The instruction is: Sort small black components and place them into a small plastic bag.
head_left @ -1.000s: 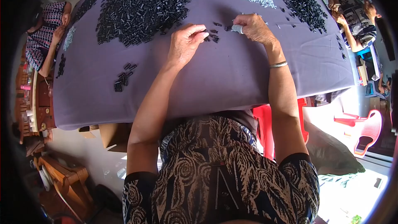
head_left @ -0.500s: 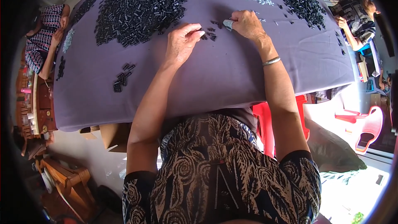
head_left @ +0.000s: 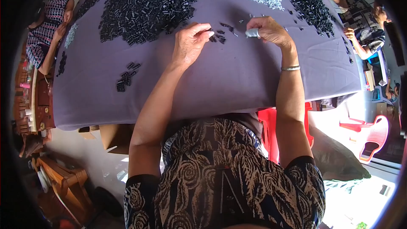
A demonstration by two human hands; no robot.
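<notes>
By the fingers point(head_left: 197, 28) of the left hand point(head_left: 188, 46), a dark piece point(head_left: 211, 29) is mostly hidden; beyond them, the black pile point(head_left: 148, 10) is cut by the upper edge.

Single head view, wide fisheye, facing steeply down from the near side of the cloth-covered table point(head_left: 237, 80): the wearer's patterned garment point(head_left: 220, 161) lies closest, left hand point(head_left: 189, 45) and right hand point(head_left: 272, 30) farther off above the table, whose edges bow.

Between the forearms point(head_left: 157, 93) the tablecloth point(head_left: 229, 78) offers passage, but black pieces point(head_left: 221, 32) (loosely scattered) obstruct beyond.
</notes>
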